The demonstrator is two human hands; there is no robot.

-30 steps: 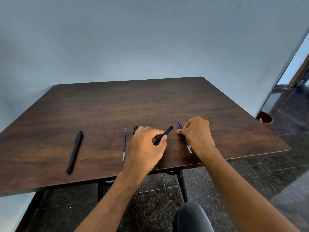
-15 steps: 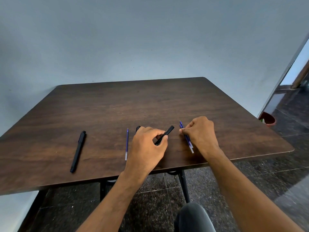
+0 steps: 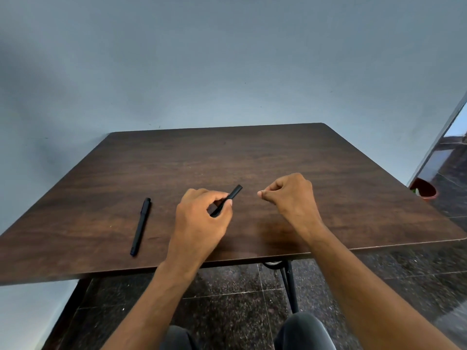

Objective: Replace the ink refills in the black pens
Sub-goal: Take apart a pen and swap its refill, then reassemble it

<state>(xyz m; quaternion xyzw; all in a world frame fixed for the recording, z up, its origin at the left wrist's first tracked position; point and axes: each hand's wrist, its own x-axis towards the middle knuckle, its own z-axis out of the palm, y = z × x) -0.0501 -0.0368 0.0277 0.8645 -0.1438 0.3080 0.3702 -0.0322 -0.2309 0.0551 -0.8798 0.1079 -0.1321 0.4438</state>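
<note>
Black pen barrel (image 3: 228,200) is sitting in the left hand (image 3: 202,218), fingers curling round its near end while the far, blunt end is sticking out toward the right hand and angling up and away over the table (image 3: 252,157). The right hand (image 3: 290,198) is hovering just beside it, apart from the barrel, thumb and forefinger pressing together at the tips (image 3: 260,194) as if pinching; whether anything thin is caught between them, I cannot tell. A second black pen (image 3: 140,226) is lying flat on the dark wood well off to the left, capped end pointing away, untouched by either hand. Both forearms are reaching in from the near edge, and the person's knees in dark trousers (image 3: 300,332) are showing below the tabletop. Over at the far right, a reddish pot (image 3: 424,190) is standing on the dark speckled floor (image 3: 227,311) past the table's corner, and a plain pale blue wall (image 3: 227,59) is filling the background.
</note>
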